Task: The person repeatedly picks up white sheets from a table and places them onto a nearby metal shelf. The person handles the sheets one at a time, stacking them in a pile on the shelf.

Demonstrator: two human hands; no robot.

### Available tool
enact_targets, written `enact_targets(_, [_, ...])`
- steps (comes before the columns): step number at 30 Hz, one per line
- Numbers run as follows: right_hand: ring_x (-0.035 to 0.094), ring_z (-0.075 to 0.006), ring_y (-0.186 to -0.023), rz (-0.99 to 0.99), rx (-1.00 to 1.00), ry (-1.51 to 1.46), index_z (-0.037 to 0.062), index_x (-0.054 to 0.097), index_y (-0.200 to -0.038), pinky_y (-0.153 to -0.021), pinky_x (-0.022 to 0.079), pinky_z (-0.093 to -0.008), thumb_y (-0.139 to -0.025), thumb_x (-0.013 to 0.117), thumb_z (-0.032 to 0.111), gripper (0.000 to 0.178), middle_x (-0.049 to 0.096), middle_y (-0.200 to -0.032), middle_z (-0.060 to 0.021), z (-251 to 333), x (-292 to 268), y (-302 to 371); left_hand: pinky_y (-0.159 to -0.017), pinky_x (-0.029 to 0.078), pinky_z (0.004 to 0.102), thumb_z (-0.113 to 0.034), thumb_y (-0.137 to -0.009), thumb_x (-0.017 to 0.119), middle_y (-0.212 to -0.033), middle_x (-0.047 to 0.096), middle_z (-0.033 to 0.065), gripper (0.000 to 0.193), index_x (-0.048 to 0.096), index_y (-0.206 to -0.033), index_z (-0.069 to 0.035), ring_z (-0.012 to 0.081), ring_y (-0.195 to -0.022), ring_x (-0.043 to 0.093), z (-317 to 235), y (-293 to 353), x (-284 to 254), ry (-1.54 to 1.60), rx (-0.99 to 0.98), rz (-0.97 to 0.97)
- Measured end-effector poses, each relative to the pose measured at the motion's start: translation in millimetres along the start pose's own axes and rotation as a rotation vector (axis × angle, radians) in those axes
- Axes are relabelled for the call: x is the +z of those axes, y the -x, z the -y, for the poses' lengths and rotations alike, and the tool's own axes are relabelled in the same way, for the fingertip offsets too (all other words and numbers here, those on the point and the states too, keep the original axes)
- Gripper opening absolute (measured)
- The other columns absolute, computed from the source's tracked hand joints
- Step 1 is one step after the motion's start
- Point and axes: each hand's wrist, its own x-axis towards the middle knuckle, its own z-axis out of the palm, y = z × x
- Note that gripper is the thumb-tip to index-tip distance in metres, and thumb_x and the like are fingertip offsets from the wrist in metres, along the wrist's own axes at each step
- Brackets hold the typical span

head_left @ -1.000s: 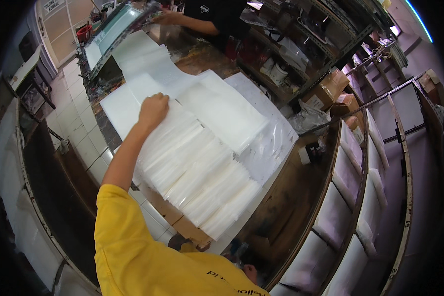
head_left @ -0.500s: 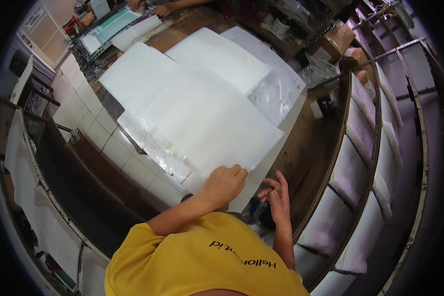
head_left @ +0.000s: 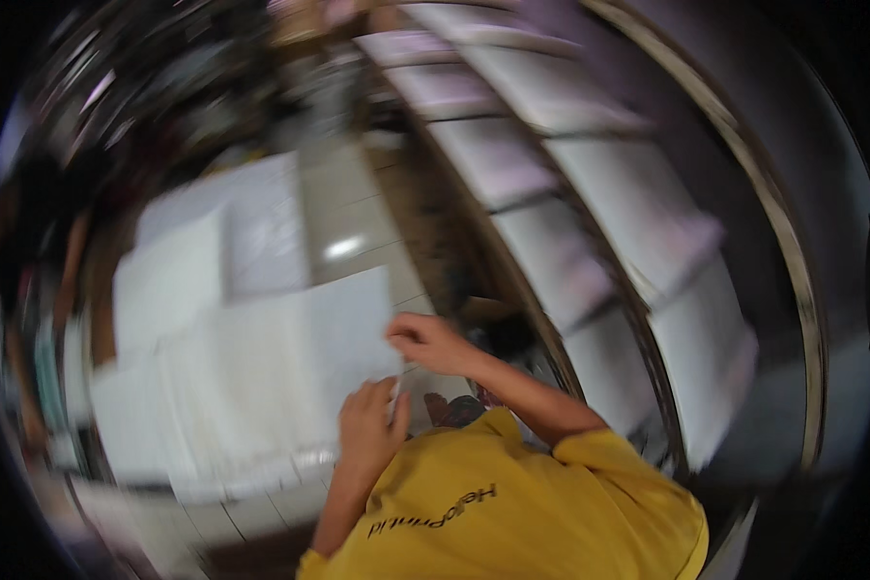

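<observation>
Head camera view: a worker's left hand (head_left: 367, 422) is at the near right corner of white sheets (head_left: 343, 324); the right hand (head_left: 425, 340), fingers curled, is just beside their right edge; blur leaves it unclear whether either hand grips anything; the sheets lie overlapping, with a white stack (head_left: 169, 280) and a glossy pale sheet (head_left: 269, 232) beyond; a rack (head_left: 631, 298) stands at right; another person's arm (head_left: 72, 263) shows at far left.

Left grip (head_left: 368, 422) palm-down, right grip (head_left: 429, 344) loosely curled, forearms (head_left: 530, 398) angled inward
</observation>
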Motion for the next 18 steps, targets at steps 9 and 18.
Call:
enact_targets(9, [0.051,-0.0104,-0.087,-0.488,-0.153,0.333,0.0065,0.053,-0.110,-0.077,0.046,-0.0279,-0.088,0.054,0.008,0.023,0.055,-0.096,-0.0011,93,-196,92,-0.058,0.039,0.0281,-0.009,-0.090,0.059,-0.073,0.054,0.0065,0.015,0.063,-0.095,0.004,0.0151,-0.062,0.049,-42,-53,-10,0.359,0.105,-0.041])
enact_targets(18, [0.041,-0.0057,-0.068,-1.552,0.371,0.381,0.0101,0.061,-0.109,-0.057,0.033,-0.0222,-0.087,0.060,0.022,0.025,0.055,-0.086,0.0049,108,-281,390,-0.059,0.040,0.0285,-0.012,-0.091,0.059,-0.074,0.057,0.0063,0.016,0.063,-0.093,0.003,0.0149,-0.064,0.051,-36,-67,18,0.378,0.081,0.066])
